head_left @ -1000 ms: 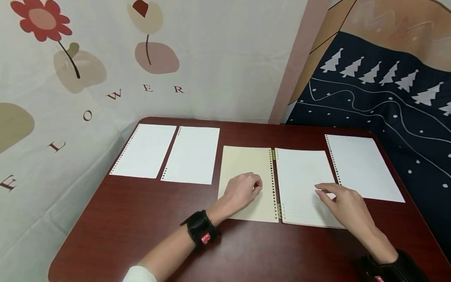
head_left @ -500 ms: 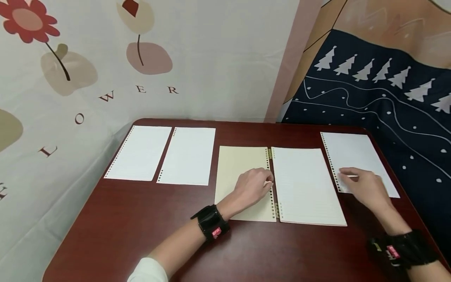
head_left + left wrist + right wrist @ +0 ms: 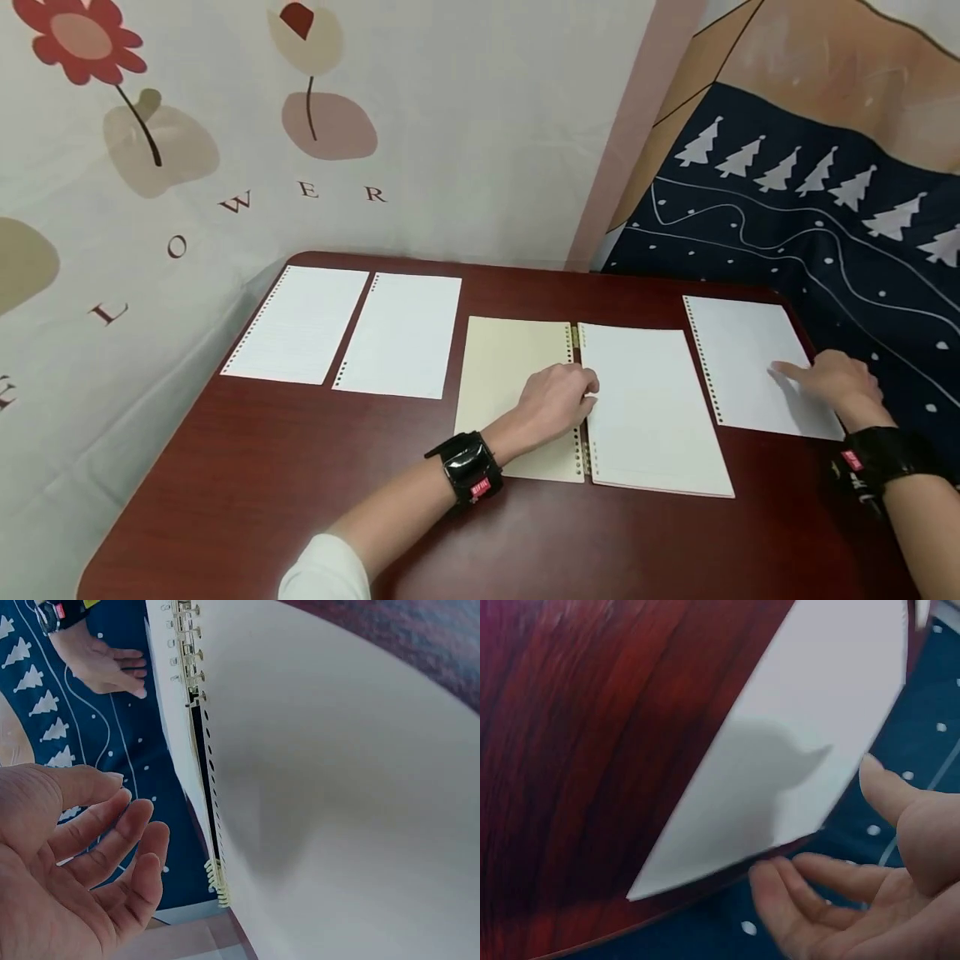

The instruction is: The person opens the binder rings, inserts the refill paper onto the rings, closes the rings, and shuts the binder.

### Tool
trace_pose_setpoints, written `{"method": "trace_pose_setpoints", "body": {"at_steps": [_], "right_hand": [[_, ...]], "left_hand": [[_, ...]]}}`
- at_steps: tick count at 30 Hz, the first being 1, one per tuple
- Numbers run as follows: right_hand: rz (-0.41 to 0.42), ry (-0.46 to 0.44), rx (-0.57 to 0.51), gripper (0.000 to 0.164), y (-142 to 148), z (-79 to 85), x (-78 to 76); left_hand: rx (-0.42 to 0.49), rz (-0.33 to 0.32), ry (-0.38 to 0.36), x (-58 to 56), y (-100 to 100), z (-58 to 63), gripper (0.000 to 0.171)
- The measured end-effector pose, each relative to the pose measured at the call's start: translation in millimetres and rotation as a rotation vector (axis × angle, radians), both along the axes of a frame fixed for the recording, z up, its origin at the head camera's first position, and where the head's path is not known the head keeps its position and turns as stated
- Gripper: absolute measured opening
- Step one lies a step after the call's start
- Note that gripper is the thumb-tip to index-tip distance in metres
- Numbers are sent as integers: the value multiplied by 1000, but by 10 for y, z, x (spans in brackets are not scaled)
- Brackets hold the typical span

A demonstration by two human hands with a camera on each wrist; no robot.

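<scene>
An open loose-leaf binder lies mid-table, with a cream cover [image 3: 506, 350] on its left and a stack of lined pages [image 3: 660, 408] on its right, joined by small metal rings [image 3: 217, 881]. My left hand [image 3: 551, 404] hovers over the binding, its fingers loosely bent; the left wrist view shows nothing between them. To the right lies a loose punched sheet [image 3: 738, 358]. My right hand [image 3: 840, 383] is at that sheet's right edge. In the right wrist view, the thumb [image 3: 885, 787] and fingers [image 3: 791, 900] are spread apart at its border, and no grip shows.
Two more punched sheets lie at the back left, one at the far left [image 3: 296, 325] and one beside it [image 3: 399, 333]. The dark red wooden table [image 3: 375, 467] has rounded corners. Behind it hang a flower-printed cloth [image 3: 465, 125] and a navy tree-patterned cloth [image 3: 750, 208].
My right hand has moved right, from above the binder's pages to the right edge of the loose sheet, and its fingers have spread. My left hand has drifted slightly right toward the binding.
</scene>
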State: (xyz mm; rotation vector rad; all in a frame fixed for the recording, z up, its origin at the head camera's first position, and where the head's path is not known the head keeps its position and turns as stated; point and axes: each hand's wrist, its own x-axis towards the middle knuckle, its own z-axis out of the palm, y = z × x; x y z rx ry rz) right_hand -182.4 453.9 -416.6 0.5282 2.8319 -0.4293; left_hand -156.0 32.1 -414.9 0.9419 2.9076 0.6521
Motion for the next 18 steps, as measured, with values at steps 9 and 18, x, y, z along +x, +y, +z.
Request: {"method": "trace_pose_setpoints", "body": {"at_steps": [9, 18], "right_hand": [[-22, -2, -18, 59, 63, -70, 48], [-8, -91, -25, 65, 80, 20, -140]], "left_hand": [[1, -6, -11, -8, -14, -79, 12], [-1, 0, -5, -22, -9, -88, 14]]}}
